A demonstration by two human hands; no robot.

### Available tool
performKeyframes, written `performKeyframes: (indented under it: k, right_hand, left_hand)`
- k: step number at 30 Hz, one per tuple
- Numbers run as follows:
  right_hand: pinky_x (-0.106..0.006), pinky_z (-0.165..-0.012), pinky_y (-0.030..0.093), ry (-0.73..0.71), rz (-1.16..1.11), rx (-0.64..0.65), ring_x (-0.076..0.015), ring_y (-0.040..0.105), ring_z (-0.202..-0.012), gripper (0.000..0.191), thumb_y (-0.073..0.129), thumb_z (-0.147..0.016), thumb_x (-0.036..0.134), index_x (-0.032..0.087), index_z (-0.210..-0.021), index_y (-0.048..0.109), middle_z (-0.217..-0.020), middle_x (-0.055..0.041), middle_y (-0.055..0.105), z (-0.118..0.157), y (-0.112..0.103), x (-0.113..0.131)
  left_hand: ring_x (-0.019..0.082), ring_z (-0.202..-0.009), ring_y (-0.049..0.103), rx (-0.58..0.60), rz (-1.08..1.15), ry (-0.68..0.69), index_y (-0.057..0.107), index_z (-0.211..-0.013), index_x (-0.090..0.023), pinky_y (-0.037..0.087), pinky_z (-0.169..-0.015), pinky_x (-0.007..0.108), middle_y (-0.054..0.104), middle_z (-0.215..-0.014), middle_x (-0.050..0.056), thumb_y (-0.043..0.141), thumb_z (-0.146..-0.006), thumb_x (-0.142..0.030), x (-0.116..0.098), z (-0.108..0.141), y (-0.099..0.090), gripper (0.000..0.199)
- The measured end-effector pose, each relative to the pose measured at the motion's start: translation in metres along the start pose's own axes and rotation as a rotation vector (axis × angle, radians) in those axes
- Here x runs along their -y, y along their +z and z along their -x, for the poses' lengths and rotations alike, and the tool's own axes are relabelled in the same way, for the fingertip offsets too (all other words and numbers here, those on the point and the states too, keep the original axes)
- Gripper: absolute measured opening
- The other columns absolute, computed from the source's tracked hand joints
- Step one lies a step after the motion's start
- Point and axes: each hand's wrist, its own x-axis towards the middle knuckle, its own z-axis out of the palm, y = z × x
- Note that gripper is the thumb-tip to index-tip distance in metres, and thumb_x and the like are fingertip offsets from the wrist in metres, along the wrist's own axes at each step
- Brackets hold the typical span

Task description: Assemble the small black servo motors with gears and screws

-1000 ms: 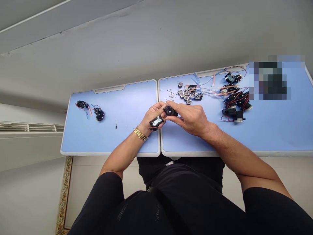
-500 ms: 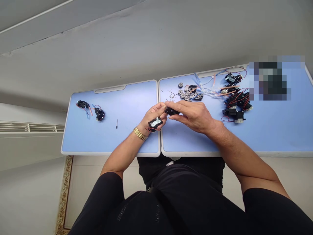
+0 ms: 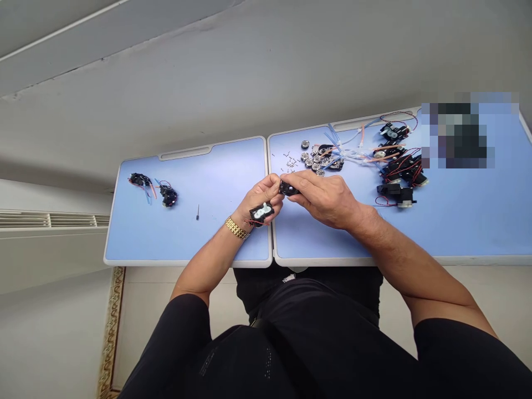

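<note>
A black assembly (image 3: 261, 212) with a whitish gear part and red wires rests in my left hand (image 3: 260, 198), near the wrist with the gold watch. Between both hands is a black part (image 3: 287, 188), pinched by the fingertips of my left hand and by my right hand (image 3: 328, 198). Whether the two black pieces are joined is hidden by my fingers. Just beyond my hands lie small screws (image 3: 291, 161) and several round metal-faced parts (image 3: 308, 160).
More black assemblies with red wires (image 3: 401, 169) lie at the right, beside blue and orange tubes (image 3: 353, 152). Two wired assemblies (image 3: 168, 194) and a small screwdriver (image 3: 198, 213) are on the left blue table (image 3: 216, 238). A pixelated patch covers the far right.
My right hand has shifted slightly left, its fingers drawn closer around the black part. That part has turned a little and shows a light round spot.
</note>
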Motion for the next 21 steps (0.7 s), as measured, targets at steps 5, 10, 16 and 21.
performKeyframes:
  k: [5,10,16,21]
  right_hand:
    - [-0.025,-0.068,0.054,-0.024,0.003,-0.009,-0.0176,0.08,-0.109,0.041,0.051,-0.118,0.033,0.022,-0.155,0.067,-0.133,-0.0108,0.083,-0.0013,-0.0004,0.0024]
    - [-0.025,-0.067,0.053,-0.055,-0.019,-0.037,-0.0164,0.08,-0.11,0.04,0.055,-0.117,0.029,0.022,-0.154,0.067,-0.132,-0.0094,0.084,-0.0012,-0.001,0.0032]
    - [-0.024,-0.07,0.058,-0.043,-0.109,-0.076,-0.018,0.08,-0.113,0.041,0.053,-0.118,0.034,0.019,-0.154,0.067,-0.134,-0.012,0.083,0.0002,0.0055,0.0001]
    - [-0.034,-0.091,0.066,-0.008,-0.254,-0.094,-0.0231,0.078,-0.121,0.046,0.051,-0.118,0.044,0.023,-0.157,0.064,-0.134,-0.0118,0.082,0.0017,0.0044,0.0048]
  left_hand:
    - [0.01,-0.029,0.052,-0.043,0.033,-0.026,0.052,-0.095,-0.023,0.034,-0.026,0.018,0.057,-0.063,-0.012,0.095,-0.088,-0.047,0.003,0.0016,0.0002,0.05]
    - [0.011,-0.028,0.053,-0.06,0.031,-0.041,0.052,-0.096,-0.023,0.033,-0.026,0.017,0.056,-0.061,-0.012,0.095,-0.087,-0.05,0.0052,0.0006,-0.0002,0.052]
    - [0.011,-0.028,0.053,-0.003,0.004,0.014,0.052,-0.095,-0.023,0.034,-0.026,0.018,0.058,-0.063,-0.012,0.095,-0.087,-0.053,0.0041,-0.0006,-0.0011,0.053]
    - [0.01,-0.03,0.053,-0.018,-0.02,0.016,0.052,-0.095,-0.024,0.035,-0.027,0.019,0.057,-0.063,-0.011,0.099,-0.082,-0.046,0.0075,-0.0028,0.0003,0.053]
